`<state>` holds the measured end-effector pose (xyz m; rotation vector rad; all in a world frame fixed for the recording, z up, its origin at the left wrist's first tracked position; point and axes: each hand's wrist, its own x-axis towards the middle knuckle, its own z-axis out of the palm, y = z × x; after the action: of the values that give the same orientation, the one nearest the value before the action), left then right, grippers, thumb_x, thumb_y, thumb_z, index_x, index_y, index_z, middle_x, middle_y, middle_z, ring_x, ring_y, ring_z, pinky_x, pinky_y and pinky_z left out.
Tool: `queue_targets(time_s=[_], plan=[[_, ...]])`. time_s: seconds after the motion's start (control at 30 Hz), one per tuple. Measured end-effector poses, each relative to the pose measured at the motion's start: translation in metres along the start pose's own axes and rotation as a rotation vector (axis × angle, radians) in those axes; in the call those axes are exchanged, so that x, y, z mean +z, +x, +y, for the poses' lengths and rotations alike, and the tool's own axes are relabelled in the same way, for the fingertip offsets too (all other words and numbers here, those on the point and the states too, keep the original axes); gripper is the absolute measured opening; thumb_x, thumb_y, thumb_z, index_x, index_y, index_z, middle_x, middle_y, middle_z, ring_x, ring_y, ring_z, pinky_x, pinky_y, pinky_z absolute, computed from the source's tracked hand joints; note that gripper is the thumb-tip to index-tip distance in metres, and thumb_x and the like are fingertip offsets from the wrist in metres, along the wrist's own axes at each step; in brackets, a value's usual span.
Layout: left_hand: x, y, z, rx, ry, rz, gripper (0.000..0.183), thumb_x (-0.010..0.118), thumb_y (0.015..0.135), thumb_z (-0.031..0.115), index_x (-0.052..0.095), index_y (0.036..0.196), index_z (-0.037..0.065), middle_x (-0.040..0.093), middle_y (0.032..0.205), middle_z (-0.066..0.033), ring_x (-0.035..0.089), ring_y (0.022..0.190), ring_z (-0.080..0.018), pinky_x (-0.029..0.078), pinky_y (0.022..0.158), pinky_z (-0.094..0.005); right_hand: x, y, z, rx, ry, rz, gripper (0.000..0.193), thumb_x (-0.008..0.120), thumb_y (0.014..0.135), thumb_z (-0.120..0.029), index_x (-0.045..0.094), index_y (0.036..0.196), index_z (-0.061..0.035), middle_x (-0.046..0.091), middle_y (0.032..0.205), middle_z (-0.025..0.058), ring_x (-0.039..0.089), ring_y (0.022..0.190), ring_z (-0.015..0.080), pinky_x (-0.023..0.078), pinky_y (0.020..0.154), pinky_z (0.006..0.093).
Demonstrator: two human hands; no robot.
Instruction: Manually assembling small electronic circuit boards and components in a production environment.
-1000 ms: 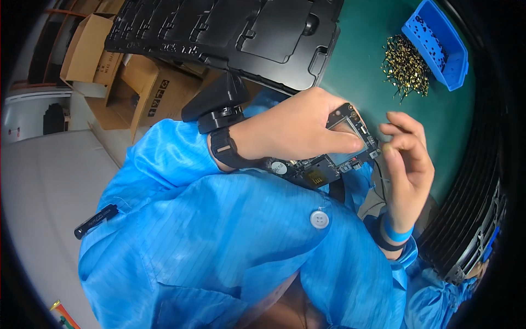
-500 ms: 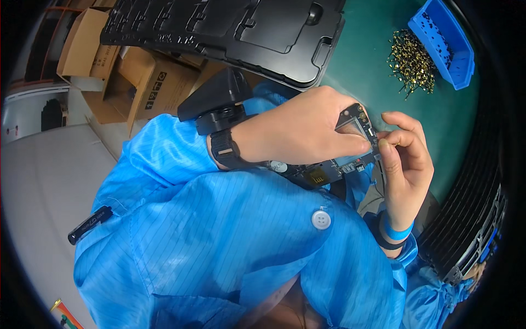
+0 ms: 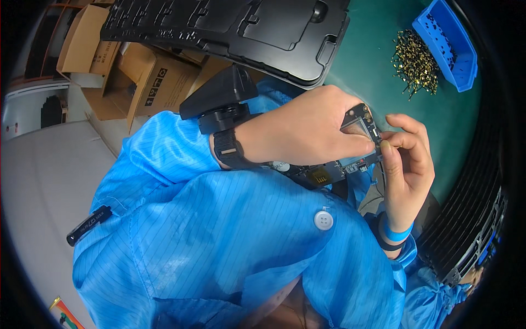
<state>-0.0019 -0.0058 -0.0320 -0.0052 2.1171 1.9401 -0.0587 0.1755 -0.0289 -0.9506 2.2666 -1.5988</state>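
My left hand (image 3: 307,129) is closed around a dark circuit board (image 3: 350,165), its thumb lying across a silvery rectangular patch on the board. The board is tilted above my lap, and part of it is hidden beneath the hand. At the board's right edge, my right hand (image 3: 408,162) pinches with thumb and index finger, the other fingers curled loosely. Whatever sits in that pinch is too small and covered to make out. On the green table beyond lies a pile of small gold-and-black parts (image 3: 415,66), beside a tipped blue bin (image 3: 466,68) holding several dark bits.
A large black moulded tray (image 3: 268,41) spans the table's far left. Dark ribbed trays (image 3: 463,211) are stacked at the right. Open cardboard boxes (image 3: 164,90) stand on the left. Another person's blue sleeve (image 3: 430,299) shows at lower right.
The whole view has shifted slightly. My left hand keeps its hold on the circuit board, and my right fingertips remain pinched at its edge.
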Motion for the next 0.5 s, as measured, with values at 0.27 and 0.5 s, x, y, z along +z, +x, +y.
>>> queue_targets(time_s=[0.27,0.5], plan=[[-0.0007,0.0002,0.0012,0.021,0.034,0.012,0.024,0.065,0.076,0.015,0.059,0.092,-0.002,0.063,0.079,-0.0059,0.056,0.073,-0.0083,0.046,0.066,-0.0239,0.001,-0.0003,-0.0009,-0.022,-0.038,0.018,0.006,0.062,0.074,0.001,0.057,0.078,0.0003,0.058,0.097,0.0132,0.056,0.083,0.0183,0.044,0.069,0.0258],[-0.0001,-0.0002,-0.0009,0.005,-0.024,0.021,0.023,0.065,0.077,0.014,0.059,0.092,-0.002,0.062,0.079,-0.0051,0.056,0.073,-0.0076,0.046,0.066,-0.0235,0.0036,0.0009,-0.0014,-0.106,-0.177,0.044,0.008,0.063,0.072,0.003,0.057,0.076,0.0002,0.058,0.094,0.014,0.057,0.085,0.0234,0.045,0.071,0.029]])
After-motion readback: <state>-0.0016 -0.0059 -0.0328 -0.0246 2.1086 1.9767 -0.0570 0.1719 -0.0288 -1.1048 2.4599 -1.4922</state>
